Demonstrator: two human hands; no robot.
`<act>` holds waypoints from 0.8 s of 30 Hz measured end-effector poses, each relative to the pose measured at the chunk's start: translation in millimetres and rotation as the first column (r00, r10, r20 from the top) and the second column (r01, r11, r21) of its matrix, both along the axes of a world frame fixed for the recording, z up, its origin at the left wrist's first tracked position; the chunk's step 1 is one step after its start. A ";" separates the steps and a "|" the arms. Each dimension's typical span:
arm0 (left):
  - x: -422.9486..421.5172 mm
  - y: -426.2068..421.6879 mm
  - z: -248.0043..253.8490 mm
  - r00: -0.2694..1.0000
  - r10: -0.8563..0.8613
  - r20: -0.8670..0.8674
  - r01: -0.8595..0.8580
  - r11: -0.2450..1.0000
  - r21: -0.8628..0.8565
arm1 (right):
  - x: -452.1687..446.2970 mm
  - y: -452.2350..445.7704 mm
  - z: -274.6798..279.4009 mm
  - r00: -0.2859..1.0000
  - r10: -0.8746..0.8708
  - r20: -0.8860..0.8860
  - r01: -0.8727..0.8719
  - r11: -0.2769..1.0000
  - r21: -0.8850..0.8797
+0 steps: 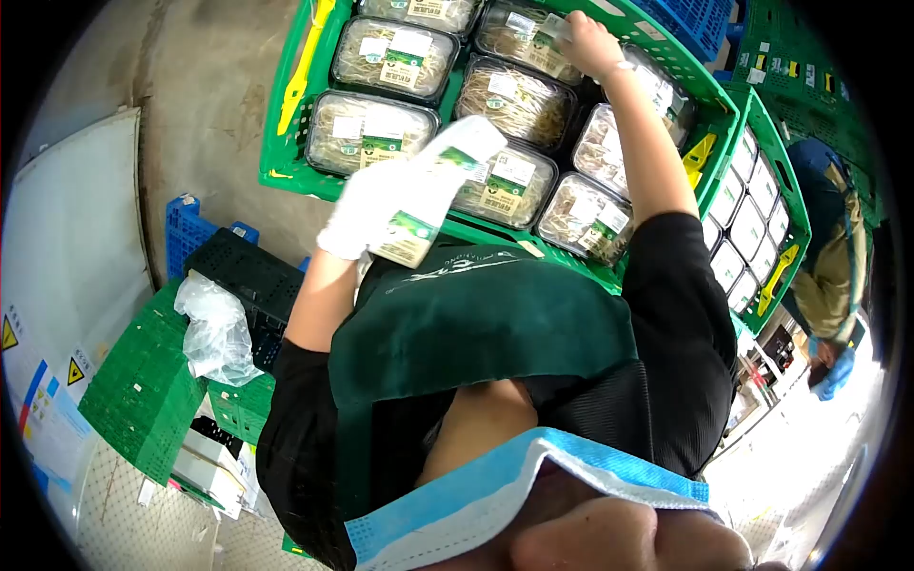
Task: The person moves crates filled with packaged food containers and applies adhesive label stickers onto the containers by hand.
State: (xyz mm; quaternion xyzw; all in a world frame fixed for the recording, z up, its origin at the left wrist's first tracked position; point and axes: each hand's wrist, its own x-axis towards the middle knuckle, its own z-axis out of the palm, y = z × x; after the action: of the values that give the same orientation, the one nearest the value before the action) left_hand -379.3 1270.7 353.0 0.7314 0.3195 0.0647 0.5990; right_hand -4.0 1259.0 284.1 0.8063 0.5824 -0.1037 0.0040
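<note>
My left hand [367, 205], in a white glove, is closed round a long strip of white and green labels [409, 233]. The strip runs up to the right, over the front trays. My bare right hand [595, 46] reaches to the back of a green crate [286, 176], its fingertips pinching a small pale label at a tray of sprouts [509, 36]; part of that label is hidden. Several black trays stand in rows inside the crate, clear on top, including a sprout tray [514, 100] in the middle and another sprout tray [371, 128] at front left. Most carry green and white labels.
A second green crate [800, 224] with white-topped packs stands at right, and beyond it is another person [828, 257]. At left are a black crate [238, 285], a crumpled clear plastic bag [214, 328] and a green crate [143, 381]. Yellow handles [305, 71] mark the crate ends.
</note>
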 end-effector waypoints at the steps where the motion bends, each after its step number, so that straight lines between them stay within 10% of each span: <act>1: -8.5 3.9 -4.9 0.979 0.203 0.015 -0.193 0.947 -0.259 | 14.6 6.0 -35.9 1.000 0.000 -0.004 0.000 1.000 0.006; 5: -20.8 40.2 17.2 0.950 0.305 0.072 -0.239 0.852 -0.466 | -1.9 5.5 -56.1 0.964 -0.113 0.241 0.145 0.982 -0.121; 7: -19.5 62.1 -19.6 0.988 0.065 -0.138 -0.086 0.984 -0.155 | -39.0 -7.9 -9.7 0.934 -0.177 0.310 0.165 0.984 0.067; 9: -14.3 39.1 -5.8 0.952 0.306 0.005 -0.272 0.854 -0.443 | -85.1 -24.4 36.8 0.950 -0.138 -0.280 0.170 0.981 0.092; 11: 7.8 11.8 0.4 0.914 0.405 0.040 -0.367 0.863 -0.346 | -140.3 -49.3 85.8 0.206 0.086 -0.975 0.115 0.987 0.111; 13: 14.4 0.7 -2.0 0.984 0.151 0.090 -0.143 0.986 -0.090 | -167.5 -60.8 99.5 0.563 0.312 -0.765 -0.050 0.937 0.346; 15: 10.8 0.5 15.6 0.997 0.081 0.011 -0.077 0.982 -0.174 | -172.9 -64.4 105.9 0.645 0.080 -0.760 -0.030 0.996 0.079; 19: 23.8 -19.0 25.4 0.973 0.166 0.159 -0.169 0.986 0.007 | -197.1 -84.7 93.9 0.552 0.151 -0.820 0.107 0.962 0.250; 22: 23.1 -37.7 7.7 0.955 0.294 -0.032 -0.296 0.946 -0.128 | -180.6 -88.3 105.4 0.839 0.206 -0.504 -0.009 0.931 0.365; 24: 15.7 -37.1 12.6 0.994 0.055 0.090 -0.062 0.995 0.073 | -131.6 -75.5 95.1 0.973 -0.033 -0.230 0.070 0.986 0.153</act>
State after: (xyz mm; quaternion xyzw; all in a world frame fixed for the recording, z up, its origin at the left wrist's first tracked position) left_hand -363.6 1233.6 365.6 0.7404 0.3113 0.1264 0.5821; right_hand -135.6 1183.5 379.3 0.8018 0.5643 -0.1480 -0.1296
